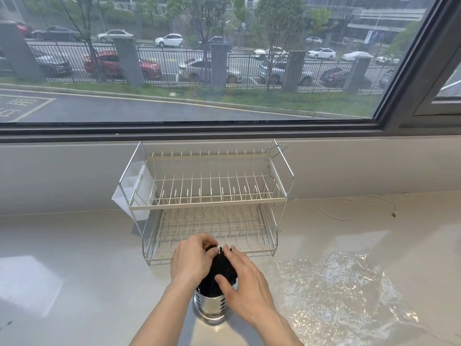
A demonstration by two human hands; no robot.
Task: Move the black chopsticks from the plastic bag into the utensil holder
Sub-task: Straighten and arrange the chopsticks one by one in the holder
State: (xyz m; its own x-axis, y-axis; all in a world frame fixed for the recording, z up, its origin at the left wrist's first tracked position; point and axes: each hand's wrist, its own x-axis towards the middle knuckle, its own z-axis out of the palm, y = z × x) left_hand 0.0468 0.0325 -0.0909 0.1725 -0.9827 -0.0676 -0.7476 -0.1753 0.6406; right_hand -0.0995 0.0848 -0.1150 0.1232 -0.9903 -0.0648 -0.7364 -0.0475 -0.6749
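A bundle of black chopsticks point(220, 268) stands upright in the shiny metal utensil holder point(212, 307) near the front of the counter. My left hand point(190, 260) wraps the bundle from the left, fingers curled over its top ends. My right hand point(240, 278) presses on the bundle from the right, thumb across its lower part. The clear plastic bag point(341, 293) lies crumpled and flat on the counter to the right, with no chopsticks visible in it.
A two-tier wire dish rack point(209, 198) stands just behind my hands, against the window ledge. A white cable point(356, 208) lies on the counter at the back right. The pale counter point(74, 270) stretches to the left.
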